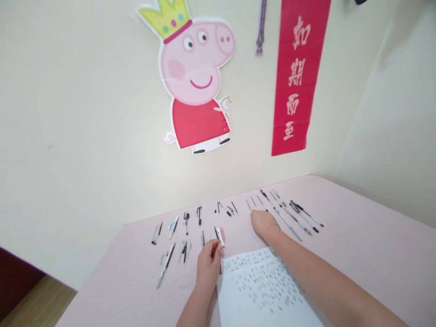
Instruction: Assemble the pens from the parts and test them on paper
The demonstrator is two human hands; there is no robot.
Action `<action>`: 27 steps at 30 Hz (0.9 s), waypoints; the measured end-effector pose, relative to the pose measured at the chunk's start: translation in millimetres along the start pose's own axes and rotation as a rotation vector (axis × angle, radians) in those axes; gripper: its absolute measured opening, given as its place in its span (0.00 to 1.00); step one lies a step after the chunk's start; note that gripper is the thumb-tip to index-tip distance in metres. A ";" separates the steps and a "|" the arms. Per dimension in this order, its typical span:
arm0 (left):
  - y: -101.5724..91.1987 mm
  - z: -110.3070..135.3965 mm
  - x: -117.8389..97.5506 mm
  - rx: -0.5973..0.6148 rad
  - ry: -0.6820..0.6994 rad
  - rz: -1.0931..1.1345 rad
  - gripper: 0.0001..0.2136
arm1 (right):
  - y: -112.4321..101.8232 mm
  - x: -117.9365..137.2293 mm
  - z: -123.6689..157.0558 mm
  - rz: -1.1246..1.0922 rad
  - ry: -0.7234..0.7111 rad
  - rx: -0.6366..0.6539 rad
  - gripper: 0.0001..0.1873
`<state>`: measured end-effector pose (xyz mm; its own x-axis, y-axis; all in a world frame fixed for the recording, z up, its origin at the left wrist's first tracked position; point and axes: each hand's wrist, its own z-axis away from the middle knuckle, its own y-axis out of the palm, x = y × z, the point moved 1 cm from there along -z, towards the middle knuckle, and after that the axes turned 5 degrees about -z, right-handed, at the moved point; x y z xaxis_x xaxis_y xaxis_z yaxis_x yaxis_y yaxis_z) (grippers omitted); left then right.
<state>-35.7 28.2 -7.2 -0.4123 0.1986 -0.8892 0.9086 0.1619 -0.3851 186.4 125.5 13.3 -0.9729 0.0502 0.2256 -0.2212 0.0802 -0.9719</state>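
Observation:
My left hand [208,261] is closed in a pinch at the lower end of a white pen barrel with a pink end [221,236]. A dark refill [216,232] lies just left of that barrel. My right hand [262,222] reaches to the back of the table, its fingers bent down and closed at the near end of a thin pen refill [248,204]; its fingertips are mostly hidden. More thin refills [254,200] lie in a row beside it. Below both hands is a white sheet of paper [259,290] covered in small handwritten marks.
Several pens taken apart, such as a dark and grey pen [165,265], lie in groups on the left. Long pens [306,212] and clear barrels lie at the right. The pink-covered table [112,286] meets a wall with a pig cutout [200,122] and a red banner [289,104].

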 end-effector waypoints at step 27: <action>0.5 0.2 -1.5 0.051 0.001 -0.047 0.13 | -1.1 59.4 11.7 -0.094 -0.195 -0.037 0.13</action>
<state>-34.7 27.9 -6.0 -0.4549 0.1927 -0.8694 0.8903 0.1215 -0.4389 128.1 116.8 26.9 -0.9433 -0.1526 0.2949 -0.3129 0.1121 -0.9431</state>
